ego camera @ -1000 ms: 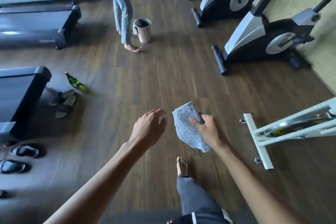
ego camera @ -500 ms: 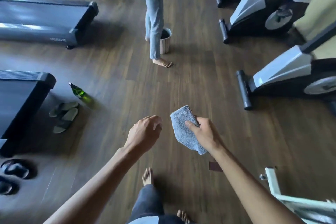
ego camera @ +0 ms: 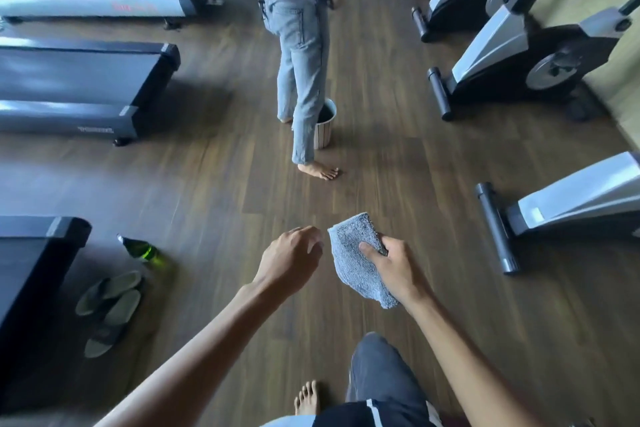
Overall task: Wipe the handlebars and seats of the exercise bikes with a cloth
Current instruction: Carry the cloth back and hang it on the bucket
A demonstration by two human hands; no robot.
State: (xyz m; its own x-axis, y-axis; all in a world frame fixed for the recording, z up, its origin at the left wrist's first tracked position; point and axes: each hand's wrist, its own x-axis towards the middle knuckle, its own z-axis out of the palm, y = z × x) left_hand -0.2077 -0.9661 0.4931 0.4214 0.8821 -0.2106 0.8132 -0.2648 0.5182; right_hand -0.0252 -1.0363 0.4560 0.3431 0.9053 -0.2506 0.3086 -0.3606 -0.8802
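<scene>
Aisle: bare wood floor (ego camera: 214,184) running ahead down the middle, open at the near end; left flank: treadmills (ego camera: 86,87) in a row, ends facing the aisle; right flank: exercise bikes (ego camera: 519,55), the nearest one's stabiliser bar (ego camera: 497,229) jutting into the floor; mid-aisle ahead: standing person (ego camera: 301,55), bin (ego camera: 327,128) just beside their leg; low left: green bottle (ego camera: 142,250) lying by a treadmill, sandals (ego camera: 107,305) near it.

Mottled grey cloth (ego camera: 358,260); green bottle (ego camera: 143,250); dark-brown floor (ego camera: 214,184).
</scene>
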